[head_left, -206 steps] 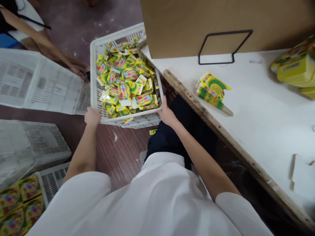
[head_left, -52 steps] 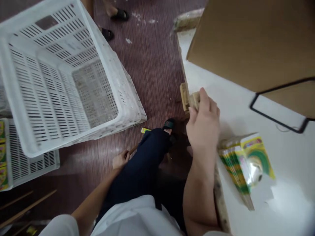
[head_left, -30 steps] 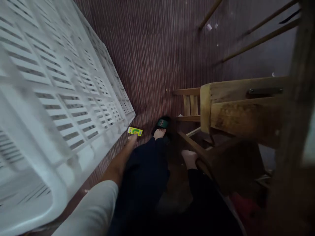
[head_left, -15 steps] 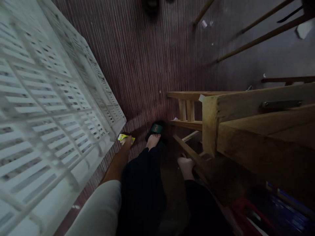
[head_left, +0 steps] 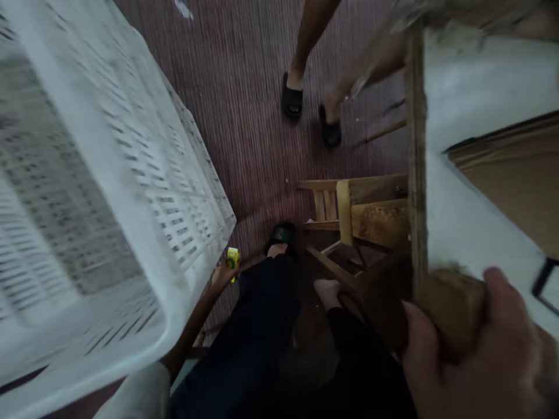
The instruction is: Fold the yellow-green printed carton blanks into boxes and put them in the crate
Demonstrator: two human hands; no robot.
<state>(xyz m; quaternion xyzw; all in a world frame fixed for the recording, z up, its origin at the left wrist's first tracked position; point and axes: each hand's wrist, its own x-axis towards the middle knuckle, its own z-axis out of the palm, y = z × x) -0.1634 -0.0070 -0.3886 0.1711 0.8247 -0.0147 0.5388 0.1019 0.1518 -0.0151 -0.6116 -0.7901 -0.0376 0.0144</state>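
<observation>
At the lower right, my right hand [head_left: 476, 355] is blurred and close to the camera. Its thumb and fingers are around a brown blocky thing [head_left: 456, 305] by the near end of a white tabletop [head_left: 463, 87]; its exact kind cannot be made out. Flat brown cardboard [head_left: 515, 169] lies on this tabletop, with a black-edged item [head_left: 548, 285] near it. My left hand is out of view. On the left, another person's hand [head_left: 225, 272], below a pale sleeve [head_left: 142, 393], holds a small yellow packet [head_left: 233, 256] low over the floor.
A large white slatted crate [head_left: 174, 203] fills the left side. A wooden chair [head_left: 345, 212] stands beside my feet. Farther off, a person in black slides [head_left: 292, 96] stands on the striped floor [head_left: 244, 116]. Clear plastic [head_left: 367, 70] hangs at the tabletop's far end.
My view has risen and shifted, bringing the tabletop and my right hand into sight. The other person's legs have appeared at the top. The yellow packet is now turned upright in the neighbouring hand.
</observation>
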